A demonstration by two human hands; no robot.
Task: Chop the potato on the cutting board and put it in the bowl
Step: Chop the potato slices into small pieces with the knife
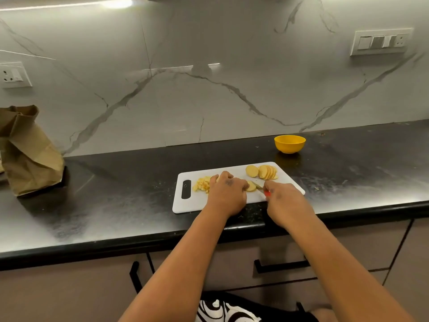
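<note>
A white cutting board (232, 203) lies on the black counter. On its far right corner sits a row of round potato slices (263, 171). A pile of small chopped potato pieces (202, 184) lies at the board's left, by the handle slot. My left hand (228, 194) holds down a potato slice (251, 187) with curled fingers. My right hand (284, 201) grips a red-handled knife (259, 185), its blade touching that slice. The yellow bowl (289, 143) stands behind the board to the right, near the wall; I cannot see inside it.
A crumpled brown paper bag (27, 154) stands at the counter's far left. The marble wall carries switch plates (380, 41) on the right and a socket plate (14, 74) on the left. The counter's front edge (139, 242) runs just below the board, with drawers beneath.
</note>
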